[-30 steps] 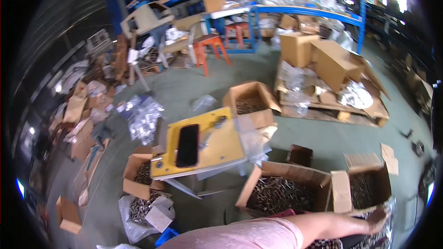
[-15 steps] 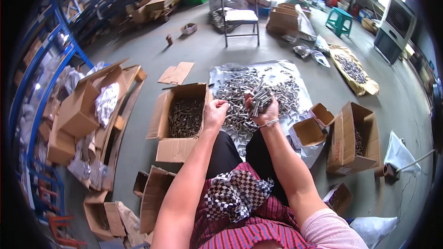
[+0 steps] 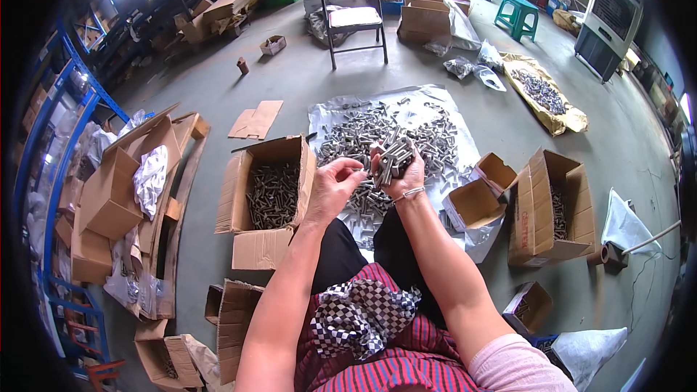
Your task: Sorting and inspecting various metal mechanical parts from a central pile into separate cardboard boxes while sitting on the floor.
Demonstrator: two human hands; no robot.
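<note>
Bolts (image 3: pixel 393 157) bunched upright in my closed right hand (image 3: pixel 401 174) over the heap on the plastic sheet (image 3: pixel 454 105) could slip loose while my left hand (image 3: pixel 332 190), fingers pinched on one, tugs at them beside the open box (image 3: pixel 270 192).

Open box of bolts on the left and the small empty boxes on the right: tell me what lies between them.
In the head view, both hands: the left hand and the right hand gripping a bundle of bolts, over the bolt-covered plastic sheet.
</note>
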